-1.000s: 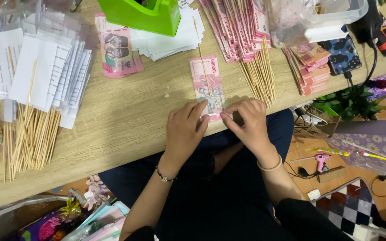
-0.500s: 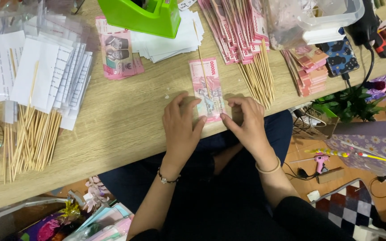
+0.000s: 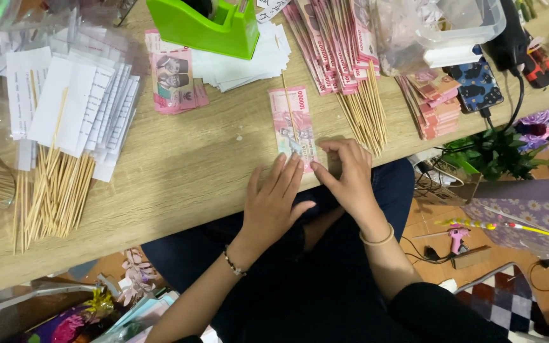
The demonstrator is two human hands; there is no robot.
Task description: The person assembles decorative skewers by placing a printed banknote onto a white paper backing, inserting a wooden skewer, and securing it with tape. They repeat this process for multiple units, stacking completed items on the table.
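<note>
A pink banknote [image 3: 293, 127] lies flat on the wooden table [image 3: 185, 165], near its front edge. The note's long axis runs away from the person, tilted slightly left at the far end. A thin skewer [image 3: 289, 105] lies along it, its tip pointing away.

The left hand [image 3: 274, 200] rests open, fingers spread flat, fingertips at the note's near edge. The right hand [image 3: 351, 174] presses on the near right corner with bent fingers; whether it pinches anything cannot be told.

Beyond the note stands a green tape dispenser [image 3: 208, 28] on white paper slips [image 3: 249, 60]. A pink note stack [image 3: 174, 79] lies left of it, and notes taped to skewers [image 3: 344, 57] fan out on the right. White printed sheets [image 3: 74, 105] overlap loose skewers [image 3: 49, 190] at far left.
</note>
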